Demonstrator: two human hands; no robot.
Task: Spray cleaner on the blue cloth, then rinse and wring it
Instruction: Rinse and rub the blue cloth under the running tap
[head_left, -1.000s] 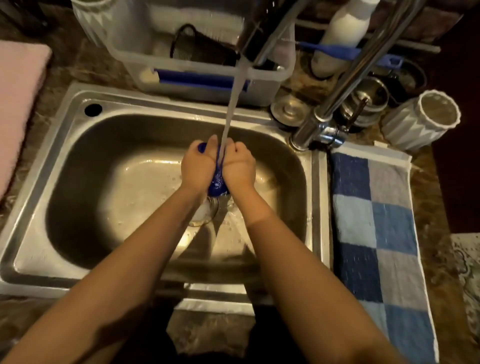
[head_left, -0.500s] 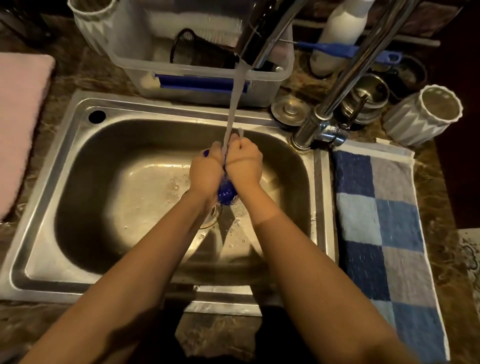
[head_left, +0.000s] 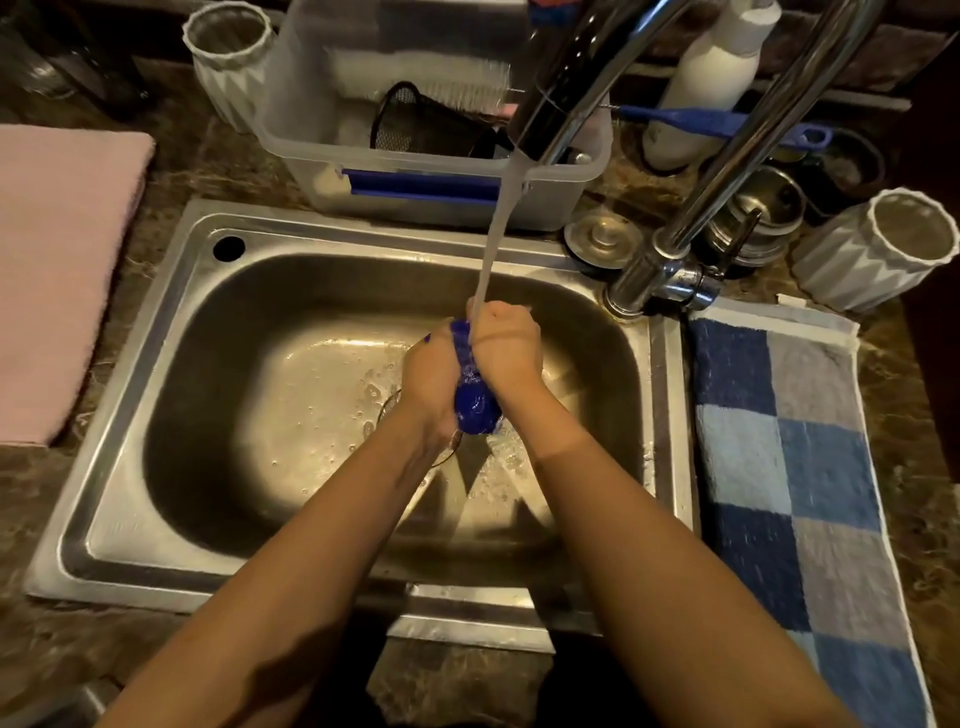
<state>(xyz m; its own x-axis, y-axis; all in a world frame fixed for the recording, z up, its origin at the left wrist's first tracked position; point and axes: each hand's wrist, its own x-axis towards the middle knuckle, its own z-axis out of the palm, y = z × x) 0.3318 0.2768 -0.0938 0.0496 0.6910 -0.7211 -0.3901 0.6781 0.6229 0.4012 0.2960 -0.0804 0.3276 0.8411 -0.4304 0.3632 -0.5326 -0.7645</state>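
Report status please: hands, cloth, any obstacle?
Left hand and right hand both shut on cloth. Cloth bunched under running water, over sink. Nothing in the way.

I am seeing the blue cloth (head_left: 474, 410) bunched and wet, hanging under running water over the sink basin.

glossy steel sink (head_left: 156, 525); wet blue cloth (head_left: 474, 410); speckled stone counter (head_left: 218, 171).

The sink (head_left: 156, 519) sits in the tabletop (head_left: 924, 467), with a folded towel (head_left: 62, 280) to its left and a mat (head_left: 789, 467) to its right. A tub (head_left: 431, 202) stands on the far side; the faucet (head_left: 660, 280) stands at the far right corner.
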